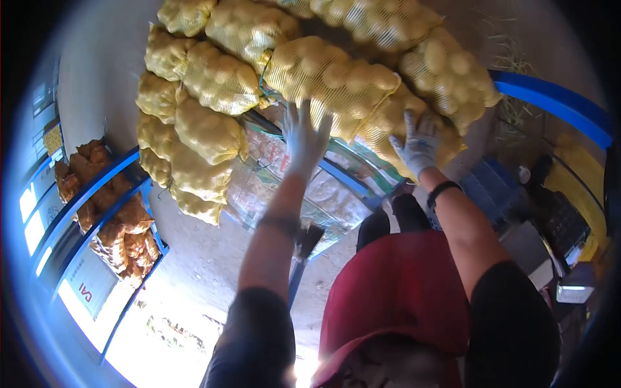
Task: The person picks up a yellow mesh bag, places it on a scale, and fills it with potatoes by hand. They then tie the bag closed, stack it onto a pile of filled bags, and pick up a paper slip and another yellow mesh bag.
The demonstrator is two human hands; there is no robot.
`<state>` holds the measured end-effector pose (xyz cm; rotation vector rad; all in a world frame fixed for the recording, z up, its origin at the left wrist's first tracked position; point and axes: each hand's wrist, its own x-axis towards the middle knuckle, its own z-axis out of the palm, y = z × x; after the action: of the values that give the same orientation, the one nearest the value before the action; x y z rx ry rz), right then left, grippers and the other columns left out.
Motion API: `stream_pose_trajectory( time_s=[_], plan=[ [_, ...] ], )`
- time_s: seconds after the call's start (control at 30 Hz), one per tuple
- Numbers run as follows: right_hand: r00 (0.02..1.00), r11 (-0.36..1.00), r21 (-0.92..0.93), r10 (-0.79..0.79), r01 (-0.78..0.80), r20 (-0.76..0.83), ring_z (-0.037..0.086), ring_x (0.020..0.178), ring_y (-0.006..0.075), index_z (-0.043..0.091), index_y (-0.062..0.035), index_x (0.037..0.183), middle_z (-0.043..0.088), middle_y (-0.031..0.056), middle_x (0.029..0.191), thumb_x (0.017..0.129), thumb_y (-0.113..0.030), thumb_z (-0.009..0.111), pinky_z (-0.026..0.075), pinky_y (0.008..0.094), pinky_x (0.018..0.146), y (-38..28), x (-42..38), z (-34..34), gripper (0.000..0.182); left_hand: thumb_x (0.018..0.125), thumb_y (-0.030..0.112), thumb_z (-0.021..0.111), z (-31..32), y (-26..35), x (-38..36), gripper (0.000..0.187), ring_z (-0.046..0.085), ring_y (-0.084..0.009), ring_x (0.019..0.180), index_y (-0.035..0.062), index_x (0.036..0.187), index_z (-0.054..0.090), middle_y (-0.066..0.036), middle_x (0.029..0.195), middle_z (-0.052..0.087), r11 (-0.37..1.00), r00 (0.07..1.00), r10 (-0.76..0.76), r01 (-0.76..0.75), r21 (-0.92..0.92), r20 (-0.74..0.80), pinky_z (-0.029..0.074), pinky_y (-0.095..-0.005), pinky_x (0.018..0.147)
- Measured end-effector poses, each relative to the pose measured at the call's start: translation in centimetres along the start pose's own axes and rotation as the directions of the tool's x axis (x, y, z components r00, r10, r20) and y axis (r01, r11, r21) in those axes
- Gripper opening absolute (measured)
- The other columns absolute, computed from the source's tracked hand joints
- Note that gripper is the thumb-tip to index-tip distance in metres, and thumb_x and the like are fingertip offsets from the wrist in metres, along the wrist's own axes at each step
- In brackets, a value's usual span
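Note:
A long yellow mesh sack of potatoes [333, 74], tied round with a yellow cord, lies across in front of me. My left hand [304, 139], in a thin pale glove, reaches up to its near side with the fingers stretched and spread. Further right, my right hand [417, 143], gloved the same way, rests its spread fingers against the sack's right part. Neither hand is closed round anything. Under the sack are a blue metal bar [343, 176] and flattened printed woven bags [320, 197].
Several more filled mesh sacks [220, 77] lie stacked at left and behind. A curved-looking blue rail [556, 103] stands at right, near a blue crate [488, 187]. Brown-orange sacks [126, 242] sit beyond blue bars [97, 223] at far left.

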<state>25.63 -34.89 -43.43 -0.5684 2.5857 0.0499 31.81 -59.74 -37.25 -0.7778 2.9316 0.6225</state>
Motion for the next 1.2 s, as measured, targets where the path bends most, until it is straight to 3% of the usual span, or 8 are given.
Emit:
stream_pose_trajectory(
  time_s=[0.1, 0.2, 0.33, 0.43, 0.53, 0.63, 0.97, 1.2],
  plan=[
    [0.957, 0.988, 0.151, -0.017, -0.028, 0.289, 0.014, 0.131, 0.0379, 0.021, -0.0233, 0.139, 0.017, 0.0211, 0.142, 0.079, -0.053, 0.048, 0.013, 0.0545, 0.102, 1.2, 0.1, -4.4, 0.072, 0.084, 0.034, 0.053, -1.3, -4.5, -17.0, 0.054, 0.041, -0.0425, 0.111, 0.0038, 0.126, 0.038, -0.027, 0.120, 0.042, 0.927, 0.955, -0.120, 0.206, -0.315, 0.272, 0.032, -0.0441, 0.095],
    [0.948, 0.975, 0.222, -0.052, -0.020, 0.315, 0.023, 0.129, 0.0372, 0.026, -0.0161, 0.136, 0.027, 0.0208, 0.138, 0.081, -0.048, 0.049, 0.020, 0.0466, 0.103, 4.0, -1.8, -8.5, 0.068, 0.086, 0.033, 0.050, -6.7, -6.0, -31.2, 0.042, 0.050, -0.0334, 0.101, 0.0002, 0.112, 0.050, -0.023, 0.107, 0.052, 0.715, 0.539, -0.445, 0.694, -0.079, 0.715, 0.040, -0.0401, 0.086],
    [0.927, 0.897, 0.439, -0.132, -0.038, 0.351, 0.044, 0.115, 0.0329, 0.043, -0.0173, 0.125, 0.046, 0.0186, 0.124, 0.078, -0.051, 0.047, 0.035, 0.0397, 0.095, 11.3, -6.2, -5.7, 0.058, 0.086, 0.034, 0.047, -13.5, -1.8, -39.0, 0.032, 0.049, -0.0130, 0.066, 0.0027, 0.090, 0.056, -0.004, 0.072, 0.052, 0.640, 0.536, -0.529, 0.761, -0.106, 0.657, 0.040, -0.0287, 0.060],
    [0.805, 0.900, 0.360, -0.016, -0.247, 0.593, 0.045, 0.115, 0.0331, 0.049, -0.0109, 0.121, 0.046, 0.0191, 0.125, 0.080, -0.051, 0.042, 0.035, 0.0383, 0.096, 13.9, -9.5, -7.6, 0.057, 0.087, 0.034, 0.047, -14.6, -0.7, -39.1, 0.031, 0.048, -0.0096, 0.065, 0.0050, 0.089, 0.057, 0.000, 0.072, 0.052, 0.380, 0.409, -0.556, 0.899, -0.216, 0.724, 0.040, -0.0255, 0.059],
    [0.902, 0.912, 0.272, -0.369, 0.306, 0.224, 0.046, 0.114, 0.0323, 0.048, -0.0016, 0.121, 0.049, 0.0202, 0.123, 0.082, -0.042, 0.045, 0.036, 0.0348, 0.095, 22.2, -9.9, 22.7, 0.056, 0.088, 0.034, 0.048, -14.3, -1.6, -35.8, 0.029, 0.048, -0.0094, 0.066, 0.0077, 0.092, 0.058, 0.001, 0.075, 0.052, 0.338, 0.589, -0.420, 0.807, -0.484, 0.690, 0.042, -0.0248, 0.062],
    [0.815, 0.879, 0.413, -0.050, -0.238, 0.578, 0.046, 0.113, 0.0316, 0.046, -0.0019, 0.122, 0.049, 0.0193, 0.123, 0.083, -0.042, 0.042, 0.036, 0.0340, 0.094, 16.0, -12.7, -0.3, 0.056, 0.087, 0.024, 0.045, -19.4, 4.3, -29.7, 0.020, 0.049, -0.0079, 0.065, 0.0100, 0.079, 0.056, 0.001, 0.073, 0.051, 0.056, 0.431, -0.652, 0.848, -0.527, 0.624, 0.039, -0.0220, 0.060],
    [0.863, 0.817, 0.556, -0.165, -0.151, 0.477, 0.053, 0.103, 0.0329, 0.054, -0.0036, 0.111, 0.058, 0.0184, 0.109, 0.084, -0.041, 0.046, 0.040, 0.0367, 0.088, 9.0, -7.1, -16.2, 0.047, 0.086, 0.026, 0.050, -18.8, -3.0, -33.4, 0.029, 0.048, -0.0093, 0.065, 0.0016, 0.099, 0.059, -0.002, 0.075, 0.055, 0.309, 0.614, -0.535, 0.781, -0.543, 0.580, 0.041, -0.0250, 0.061],
    [0.813, 0.270, 0.808, -0.125, -0.523, 0.568, 0.046, 0.064, 0.0086, 0.055, -0.0104, 0.082, 0.050, -0.0015, 0.070, 0.084, -0.032, 0.051, 0.039, 0.0245, 0.056, 4.2, -1.3, -14.7, 0.022, 0.083, 0.038, 0.049, -14.9, -4.8, -15.8, 0.035, 0.047, -0.0108, 0.065, 0.0035, 0.081, 0.057, -0.002, 0.071, 0.052, 0.165, 0.508, -0.644, 0.822, -0.544, 0.572, 0.038, -0.0269, 0.062]
  ],
)
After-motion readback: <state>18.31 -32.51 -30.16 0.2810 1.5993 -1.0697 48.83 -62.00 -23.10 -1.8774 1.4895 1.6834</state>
